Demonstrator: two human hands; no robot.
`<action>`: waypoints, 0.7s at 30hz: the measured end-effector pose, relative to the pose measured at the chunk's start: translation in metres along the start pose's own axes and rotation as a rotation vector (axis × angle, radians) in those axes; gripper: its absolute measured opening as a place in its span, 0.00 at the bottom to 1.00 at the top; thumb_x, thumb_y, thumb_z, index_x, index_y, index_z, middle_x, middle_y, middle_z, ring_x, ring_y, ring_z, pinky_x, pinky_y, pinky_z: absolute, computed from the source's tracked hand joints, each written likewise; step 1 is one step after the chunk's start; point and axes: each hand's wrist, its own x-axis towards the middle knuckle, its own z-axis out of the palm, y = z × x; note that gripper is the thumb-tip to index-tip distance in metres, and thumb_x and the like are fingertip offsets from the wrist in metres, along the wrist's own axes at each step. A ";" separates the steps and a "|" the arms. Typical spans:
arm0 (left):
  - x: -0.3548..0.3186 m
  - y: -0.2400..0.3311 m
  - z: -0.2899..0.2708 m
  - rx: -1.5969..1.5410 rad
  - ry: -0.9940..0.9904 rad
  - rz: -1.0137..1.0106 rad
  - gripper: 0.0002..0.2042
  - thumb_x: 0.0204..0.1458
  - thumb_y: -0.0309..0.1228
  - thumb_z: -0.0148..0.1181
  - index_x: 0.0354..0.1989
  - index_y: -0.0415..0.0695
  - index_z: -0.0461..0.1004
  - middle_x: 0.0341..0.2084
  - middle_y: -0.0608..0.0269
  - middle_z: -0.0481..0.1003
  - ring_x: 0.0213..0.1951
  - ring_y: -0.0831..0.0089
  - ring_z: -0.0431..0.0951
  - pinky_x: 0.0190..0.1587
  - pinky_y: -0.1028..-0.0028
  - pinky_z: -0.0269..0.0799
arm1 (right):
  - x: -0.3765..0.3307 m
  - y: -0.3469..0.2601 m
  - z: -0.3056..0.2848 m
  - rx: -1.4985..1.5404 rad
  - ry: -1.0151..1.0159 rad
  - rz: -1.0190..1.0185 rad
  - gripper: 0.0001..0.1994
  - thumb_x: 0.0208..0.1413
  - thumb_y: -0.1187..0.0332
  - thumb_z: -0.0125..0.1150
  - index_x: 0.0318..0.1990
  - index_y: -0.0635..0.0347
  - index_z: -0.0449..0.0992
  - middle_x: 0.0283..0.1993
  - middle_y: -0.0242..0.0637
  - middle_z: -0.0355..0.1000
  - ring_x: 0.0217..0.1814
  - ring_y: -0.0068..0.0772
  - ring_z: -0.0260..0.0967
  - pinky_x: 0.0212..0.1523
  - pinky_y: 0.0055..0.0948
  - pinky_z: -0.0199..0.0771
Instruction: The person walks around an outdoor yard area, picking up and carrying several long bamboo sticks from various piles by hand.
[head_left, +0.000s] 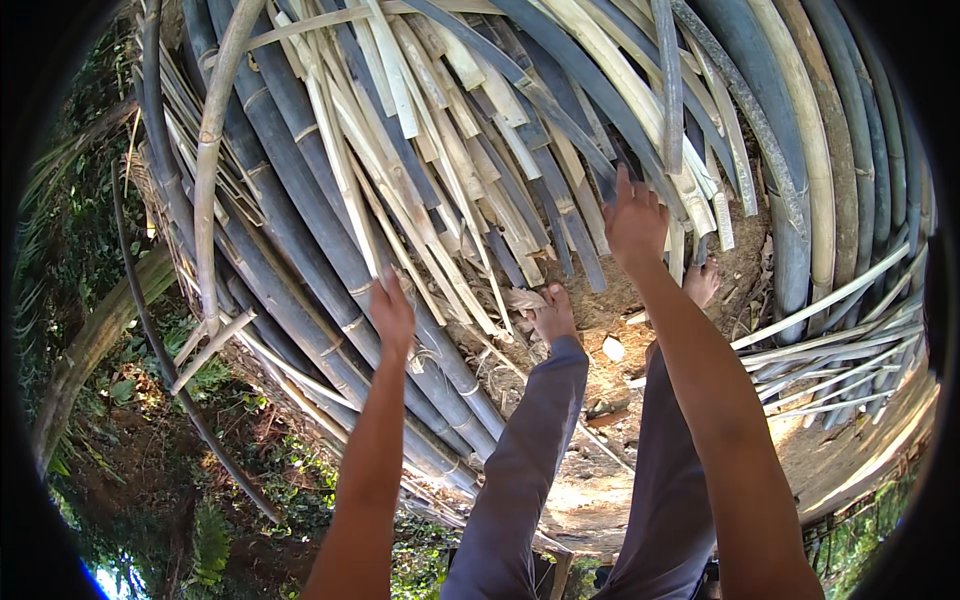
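My left hand (392,312) is closed at the lower end of a long, pale bamboo strip (345,185), above the dark bamboo poles on the left. Out ahead, my right hand (637,225) reaches over a heap of split bamboo, its index finger stretched out and the others bent a little. Beside those fingers is the end of a dark split bamboo strip (590,150); whether they touch it I cannot tell. Between the two hands lie several short, flat bamboo pieces (510,205), some pale, some dark-skinned.
Long dark bamboo poles (300,235) run down the left. More bamboo lengths (790,245) line the right, above a pile of thin pale strips (840,360). My bare feet (552,315) stand on brown earth (600,385). Green plants (210,550) grow at the lower left.
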 end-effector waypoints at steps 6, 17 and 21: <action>-0.190 0.084 -0.091 -0.537 -0.326 -0.724 0.17 0.69 0.43 0.40 0.41 0.41 0.69 0.17 0.66 0.66 0.15 0.80 0.66 0.18 0.77 0.68 | -0.035 0.027 0.017 0.408 0.053 -0.152 0.19 0.64 0.64 0.51 0.62 0.55 0.64 0.40 0.50 0.73 0.40 0.58 0.72 0.42 0.46 0.74; -0.254 0.216 -0.185 -0.992 -0.433 -1.143 0.20 0.69 0.47 0.39 0.42 0.42 0.70 0.22 0.67 0.70 0.20 0.79 0.71 0.18 0.77 0.68 | -0.199 -0.090 -0.162 1.021 -0.307 0.109 0.16 0.65 0.62 0.54 0.53 0.64 0.72 0.26 0.34 0.72 0.24 0.27 0.68 0.27 0.35 0.67; -0.261 0.252 -0.177 -1.035 -0.412 -1.061 0.19 0.68 0.45 0.44 0.48 0.41 0.70 0.29 0.66 0.70 0.29 0.77 0.73 0.24 0.75 0.73 | -0.244 -0.093 -0.218 0.693 -0.128 0.124 0.17 0.60 0.64 0.60 0.52 0.63 0.70 0.27 0.39 0.73 0.25 0.36 0.72 0.28 0.35 0.70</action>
